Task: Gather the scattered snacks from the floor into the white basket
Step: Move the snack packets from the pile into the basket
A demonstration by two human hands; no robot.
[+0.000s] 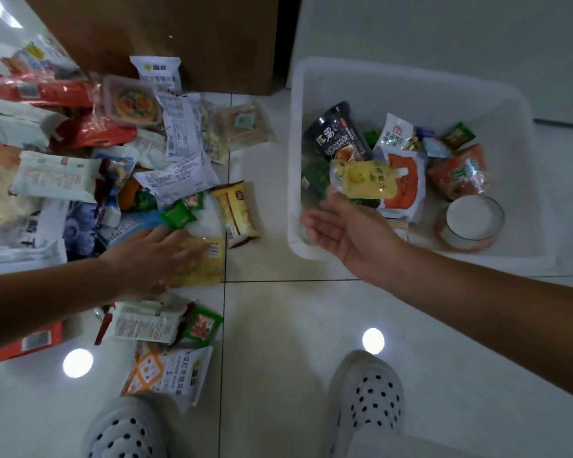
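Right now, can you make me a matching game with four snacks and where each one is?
Snacks
1. black cup
2. yellow pouch
3. yellow packet
4. orange-and-white bag

Places
A. on the floor, under the left hand
B. on the floor beside the left slipper
C. lying inside the white basket
D. over the basket, at the fingertips of the right hand

Pairs: 1-C, 2-D, 3-A, 4-B
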